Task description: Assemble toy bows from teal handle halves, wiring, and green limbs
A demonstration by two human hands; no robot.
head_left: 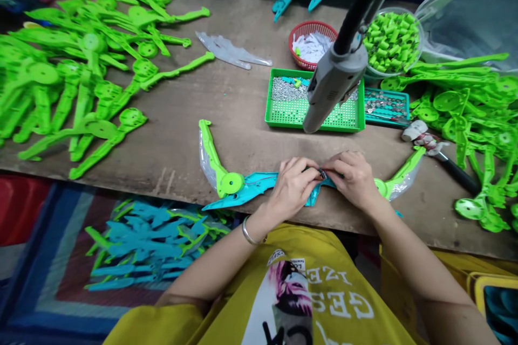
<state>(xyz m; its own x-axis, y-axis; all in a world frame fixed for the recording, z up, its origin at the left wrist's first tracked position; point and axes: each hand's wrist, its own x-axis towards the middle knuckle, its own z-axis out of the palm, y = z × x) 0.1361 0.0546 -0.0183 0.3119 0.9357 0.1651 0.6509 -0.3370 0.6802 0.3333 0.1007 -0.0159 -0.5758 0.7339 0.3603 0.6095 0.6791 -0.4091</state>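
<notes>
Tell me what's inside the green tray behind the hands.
The green tray holds a heap of small silvery metal parts along its far side; the near mesh floor is bare. The hanging grey tool covers its right portion.

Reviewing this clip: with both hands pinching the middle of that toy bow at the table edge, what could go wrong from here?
1. The toy bow lies along the table front edge, over a bin of finished pieces; if the left hand or right hand slips, it may drop.
2. The hanging power tool sits just above both hands and could bump them.
3. The small part pinched at the fingertips could fall unnoticed.
</notes>
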